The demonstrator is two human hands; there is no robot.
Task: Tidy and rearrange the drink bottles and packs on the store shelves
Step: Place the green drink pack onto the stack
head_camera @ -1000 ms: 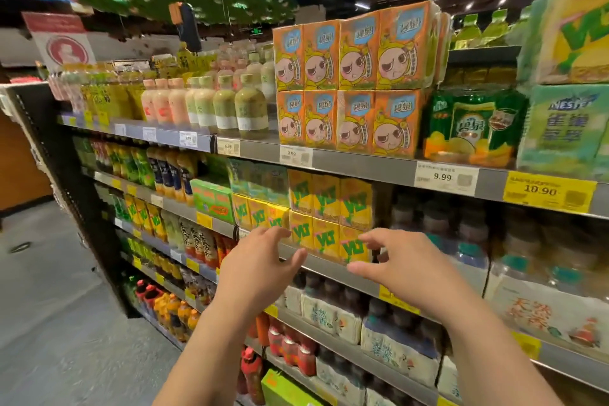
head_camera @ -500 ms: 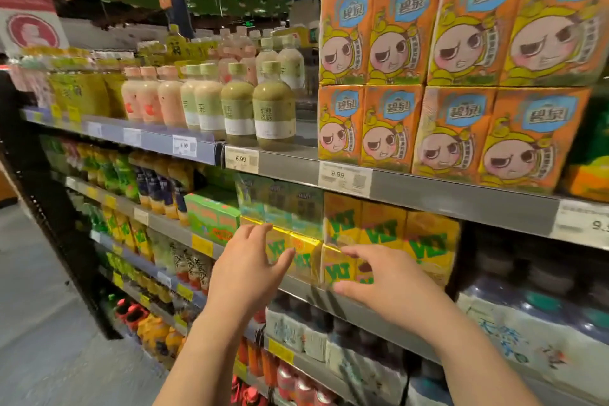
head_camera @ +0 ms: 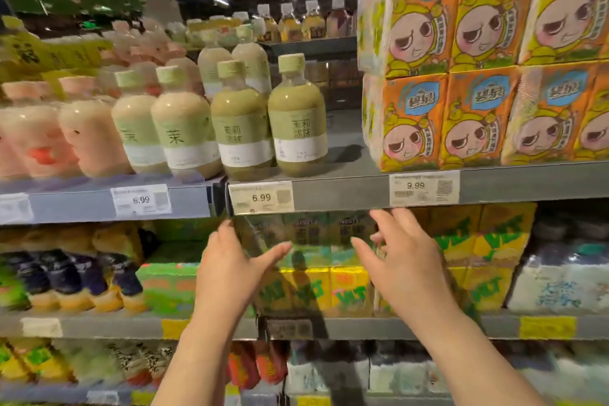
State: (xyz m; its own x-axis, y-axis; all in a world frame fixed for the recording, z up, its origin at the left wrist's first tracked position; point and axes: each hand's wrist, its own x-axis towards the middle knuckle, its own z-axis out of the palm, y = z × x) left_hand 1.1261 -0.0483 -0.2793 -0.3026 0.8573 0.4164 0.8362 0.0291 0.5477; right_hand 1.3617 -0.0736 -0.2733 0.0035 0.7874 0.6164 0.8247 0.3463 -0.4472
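Both my hands reach toward a green shrink-wrapped drink pack [head_camera: 316, 237] on the second shelf, which sits on top of yellow VLT packs [head_camera: 329, 290]. My left hand [head_camera: 230, 267] is at the pack's left side, fingers spread, thumb pointing right across its front. My right hand [head_camera: 402, 260] is at its right side, fingers apart. Neither hand clearly grips it. On the shelf above stand green-capped tea bottles [head_camera: 298, 119] beside stacked orange cartoon packs [head_camera: 478, 109].
The upper shelf edge [head_camera: 342, 194] with 6.99 and 9.99 price tags runs just above my hands. Pink bottles [head_camera: 75, 128] stand at the left. More yellow VLT packs [head_camera: 487, 257] and white packs [head_camera: 560, 283] lie to the right. Dark-capped bottles [head_camera: 66, 273] fill the left second shelf.
The view has moved closer to the shelves. Both hands have risen and advanced from in front of the yellow packs to either side of the green pack.
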